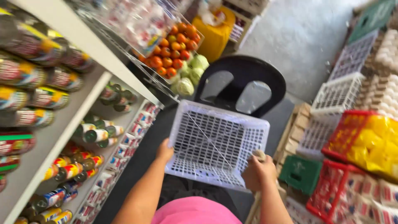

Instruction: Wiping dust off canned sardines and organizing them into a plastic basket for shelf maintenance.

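Along the left edge of the frame, white shelves (62,128) are running up and away, carrying rows of blurred cans (37,74) above and smaller tins (97,135) lower down. Just right of them, at lower centre, the person's left hand (164,152) is gripping the left rim of a white plastic crate (217,143), fingers hidden behind the wall so only the back of the hand is showing. The crate is being held tilted in mid-frame, its open lattice bottom facing the camera, above a pink garment at the bottom edge. Behind it, at upper centre, a black plastic chair (244,83) is standing, and further up a wire rack is holding red and orange tomatoes (174,49) with pale green vegetables (191,74) just below them. At the crate's lower right corner, the right hand (259,172) is clenching around the rim. Farther right, a green crate (301,174), red crates (352,137) with yellow packets and stacked white crates (338,97) are sitting beside egg trays (385,79) at the upper right.
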